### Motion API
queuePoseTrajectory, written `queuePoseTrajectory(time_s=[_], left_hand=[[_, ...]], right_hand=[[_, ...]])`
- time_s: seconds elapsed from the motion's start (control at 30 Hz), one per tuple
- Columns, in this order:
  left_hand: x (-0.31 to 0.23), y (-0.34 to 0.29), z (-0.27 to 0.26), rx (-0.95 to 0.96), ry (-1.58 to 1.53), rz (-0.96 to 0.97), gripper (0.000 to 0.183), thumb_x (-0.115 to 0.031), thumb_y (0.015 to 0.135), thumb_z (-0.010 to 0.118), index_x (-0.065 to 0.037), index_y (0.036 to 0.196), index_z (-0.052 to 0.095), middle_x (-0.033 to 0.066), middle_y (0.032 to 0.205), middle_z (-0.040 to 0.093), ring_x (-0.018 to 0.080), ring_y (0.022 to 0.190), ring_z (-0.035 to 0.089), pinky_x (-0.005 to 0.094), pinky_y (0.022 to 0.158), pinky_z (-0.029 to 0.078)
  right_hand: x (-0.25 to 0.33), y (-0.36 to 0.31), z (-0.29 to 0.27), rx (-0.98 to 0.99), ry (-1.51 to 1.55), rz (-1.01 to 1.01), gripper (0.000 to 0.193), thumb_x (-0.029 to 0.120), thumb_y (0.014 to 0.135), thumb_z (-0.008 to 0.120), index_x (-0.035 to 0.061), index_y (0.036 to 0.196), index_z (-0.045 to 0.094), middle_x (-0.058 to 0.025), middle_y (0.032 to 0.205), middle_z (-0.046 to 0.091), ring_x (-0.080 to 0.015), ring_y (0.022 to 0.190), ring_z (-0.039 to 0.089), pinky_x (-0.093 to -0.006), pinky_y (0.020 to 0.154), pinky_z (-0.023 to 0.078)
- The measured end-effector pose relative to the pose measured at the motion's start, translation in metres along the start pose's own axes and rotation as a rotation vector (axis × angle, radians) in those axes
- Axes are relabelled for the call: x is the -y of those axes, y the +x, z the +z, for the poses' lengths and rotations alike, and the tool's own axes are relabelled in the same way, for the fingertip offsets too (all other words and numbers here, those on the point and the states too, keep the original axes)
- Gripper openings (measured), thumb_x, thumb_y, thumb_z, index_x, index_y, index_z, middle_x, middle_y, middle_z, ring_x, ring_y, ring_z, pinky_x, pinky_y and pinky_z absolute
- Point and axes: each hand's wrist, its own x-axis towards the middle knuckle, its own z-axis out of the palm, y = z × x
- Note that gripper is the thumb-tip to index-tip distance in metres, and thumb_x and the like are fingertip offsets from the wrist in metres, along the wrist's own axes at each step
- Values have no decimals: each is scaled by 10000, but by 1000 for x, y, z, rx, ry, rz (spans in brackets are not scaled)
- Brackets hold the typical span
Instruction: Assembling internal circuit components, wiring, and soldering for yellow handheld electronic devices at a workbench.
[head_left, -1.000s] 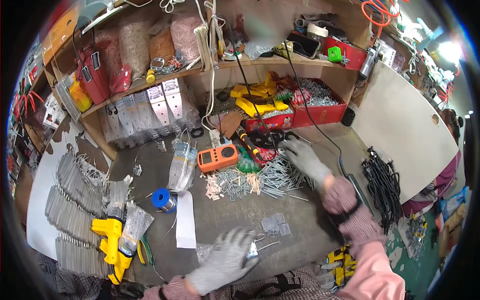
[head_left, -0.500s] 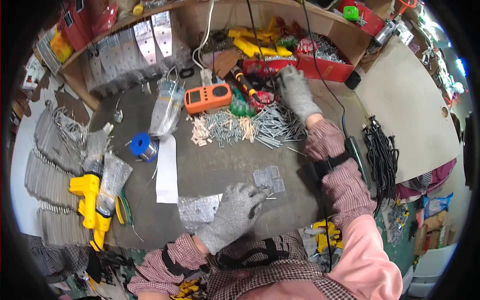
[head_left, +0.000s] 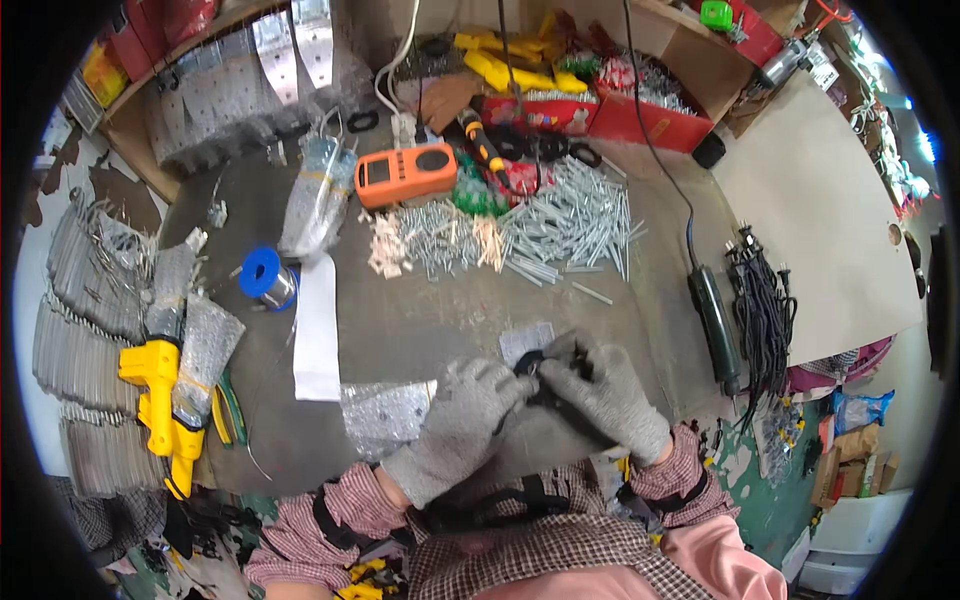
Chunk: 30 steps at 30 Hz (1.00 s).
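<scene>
Both my hands, in grey knit gloves, meet over the bench's front edge. My right hand (head_left: pixel 615 400) is closed, its fingers pinching a small black part (head_left: pixel 529 363). My left hand (head_left: pixel 455 425) is closed too, its fingertips against that part; whatever else it holds is hidden. Behind the fingers lies a small clear plastic piece (head_left: pixel 518 342), partly covered. A bubble-wrapped flat packet (head_left: pixel 385 415) sits beside my left hand. Farther back are a heap of metal rods (head_left: pixel 570 215), screws (head_left: pixel 437 235) and an orange meter (head_left: pixel 405 175).
Red boxes (head_left: pixel 640 128) of hardware stand at the back, with black rings (head_left: pixel 585 153) before them. At left are a blue solder spool (head_left: pixel 262 275), a white paper strip (head_left: pixel 317 335), a yellow tool (head_left: pixel 155 385) and green-handled pliers (head_left: pixel 232 410). Black cables (head_left: pixel 760 315) lie right.
My right hand has come back from beside the red boxes to the front edge, now with a small black part. My left hand has stayed near the same place.
</scene>
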Motion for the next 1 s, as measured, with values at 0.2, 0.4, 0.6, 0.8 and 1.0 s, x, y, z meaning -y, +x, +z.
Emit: queuePoseTrajectory(time_s=[0.2, 0.4, 0.6, 0.8, 1.0], left_hand=[[-3, -7, -19, 106, 18, -50, 353, -257, 860, 694, -94, 1159, 601, 103, 1171, 580, 315, 1162, 534, 494, 1059, 368], [2, -16, -18, 229, 35, -145, 599, -424, 873, 703, -114, 1349, 512, 128, 1326, 545, 347, 1247, 505, 514, 1094, 354], [-11, -8, -29, 192, 178, -131, 631, -427, 847, 712, -129, 1378, 546, 132, 1261, 547, 337, 1183, 509, 475, 969, 420], [-1, -14, -14, 230, 185, -135, 577, -441, 846, 690, -133, 1322, 580, 120, 1227, 564, 321, 1134, 523, 475, 940, 428], [6, -25, 3, 267, 258, -153, 613, -524, 874, 635, -139, 1347, 579, 122, 1308, 538, 328, 1191, 510, 520, 948, 424]], right_hand=[[-1, -1, 20, -40, -322, -172, 203, 200, 930, 683, 30, 1030, 637, -200, 878, 657, -350, 801, 670, -401, 729, 533], [12, 20, -12, 305, -376, -339, 293, 282, 969, 632, 8, 1067, 599, -184, 906, 683, -397, 836, 679, -466, 753, 546], [45, 201, -127, -296, -441, -522, 210, 161, 957, 587, -8, 1075, 633, -227, 981, 669, -415, 921, 654, -459, 833, 526], [67, 395, -138, -413, -1131, -472, 321, 103, 859, 618, 82, 1177, 647, -184, 1217, 623, -392, 1127, 610, -489, 950, 495], [55, 490, -130, -444, -1337, -449, 462, 229, 882, 593, 137, 1334, 578, -183, 1414, 529, -361, 1378, 435, -548, 1109, 343]])
